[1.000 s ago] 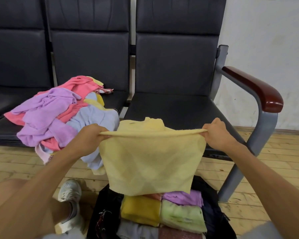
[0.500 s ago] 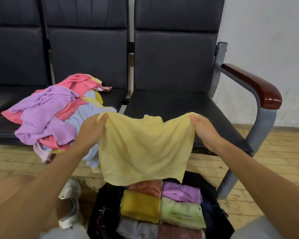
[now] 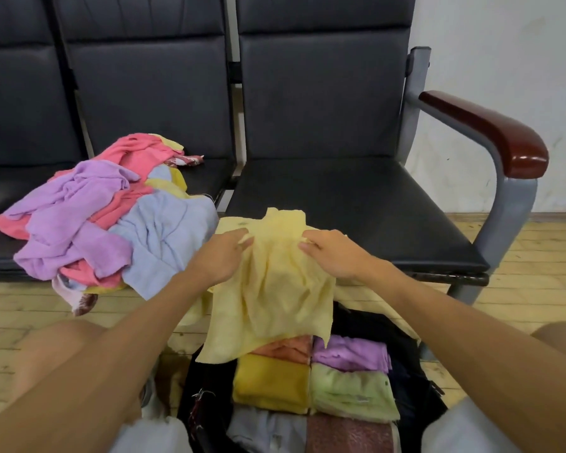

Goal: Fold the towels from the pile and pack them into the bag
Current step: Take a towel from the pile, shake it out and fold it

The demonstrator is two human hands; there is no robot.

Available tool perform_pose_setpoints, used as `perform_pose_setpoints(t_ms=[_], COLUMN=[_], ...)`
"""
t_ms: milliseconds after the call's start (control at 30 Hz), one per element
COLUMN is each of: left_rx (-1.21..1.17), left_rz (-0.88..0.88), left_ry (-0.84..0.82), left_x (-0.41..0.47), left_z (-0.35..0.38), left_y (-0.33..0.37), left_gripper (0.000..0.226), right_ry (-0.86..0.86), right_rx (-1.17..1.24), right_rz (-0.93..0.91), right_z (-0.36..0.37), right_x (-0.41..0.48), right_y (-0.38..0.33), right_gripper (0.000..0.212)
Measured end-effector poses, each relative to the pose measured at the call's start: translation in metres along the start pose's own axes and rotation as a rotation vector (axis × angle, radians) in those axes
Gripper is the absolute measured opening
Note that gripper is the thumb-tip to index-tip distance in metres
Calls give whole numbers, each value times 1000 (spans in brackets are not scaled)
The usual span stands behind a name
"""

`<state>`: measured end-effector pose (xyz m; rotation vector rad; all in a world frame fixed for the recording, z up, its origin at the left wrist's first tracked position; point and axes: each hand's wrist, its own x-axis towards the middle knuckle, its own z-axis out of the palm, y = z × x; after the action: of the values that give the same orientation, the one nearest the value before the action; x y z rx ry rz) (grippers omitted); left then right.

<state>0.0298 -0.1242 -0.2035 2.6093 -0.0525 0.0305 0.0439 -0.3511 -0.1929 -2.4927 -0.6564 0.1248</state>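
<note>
The pale yellow towel (image 3: pixel 275 289) is rumpled and creased, thin enough to sag. Its top lies on the front edge of the black seat (image 3: pixel 373 207) and the rest hangs over the open dark bag (image 3: pixel 409 371). The right hand (image 3: pixel 337 255) pinches a fold with its fingers (image 3: pixel 307 245) curled. The left hand (image 3: pixel 221 258) lies on the cloth, fingers nearly straight; whether it grips, I cannot tell. Folded towels (image 3: pixel 350 384) fill the bag, and the pile (image 3: pixel 105 217) sits on the next seat to the left.

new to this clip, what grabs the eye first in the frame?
The pale yellow towel at centre, gripped by the left hand and the right hand. Left of it, a bright pile of pink, purple and blue towels sprawls on a black seat. Below, the black bag holds folded towels in neat rows.
</note>
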Motion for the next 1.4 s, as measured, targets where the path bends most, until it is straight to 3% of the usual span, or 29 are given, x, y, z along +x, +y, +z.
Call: perform_pose_setpoints(t_ms=[200, 300, 433, 567, 800, 900, 1000, 1100, 1233, 1400], left_rx=[-282, -468, -633, -536, -393, -376, -329, -308, -312, -236], left_rz=[98, 30, -28, -23, -35, 2, 71, 101, 64, 77], left_ry=[219, 86, -221, -183, 272, 461, 587, 662, 709, 773], left_x=[-19, -34, -52, -55, -35, -36, -39, -38, -40, -39], left_z=[-12, -16, -25, -31, -45, -54, -63, -64, -67, -72], left_y=[19, 20, 10, 10, -2, -7, -9, -10, -6, -10], left_gripper=[31, 30, 43, 40, 36, 30, 30, 24, 25, 23], right_ry=[186, 179, -20, 39, 509, 618, 670, 687, 715, 672], right_rx=[240, 376, 628, 711, 627, 668, 621, 441, 125, -166], right_rz=[46, 107, 186, 188, 398, 436, 422, 388, 310, 228], right_z=[-15, -23, -33, -48, -73, -95, -106, -103, -103, -103], right_x=[-7, -20, -42, -57, -47, -47, -48, -48, -51, -57], right_y=[-4, -6, -6, -11, 5, 14, 21, 25, 27, 27], right_gripper=[34, 36, 31, 31, 21, 22, 36, 24, 34, 25])
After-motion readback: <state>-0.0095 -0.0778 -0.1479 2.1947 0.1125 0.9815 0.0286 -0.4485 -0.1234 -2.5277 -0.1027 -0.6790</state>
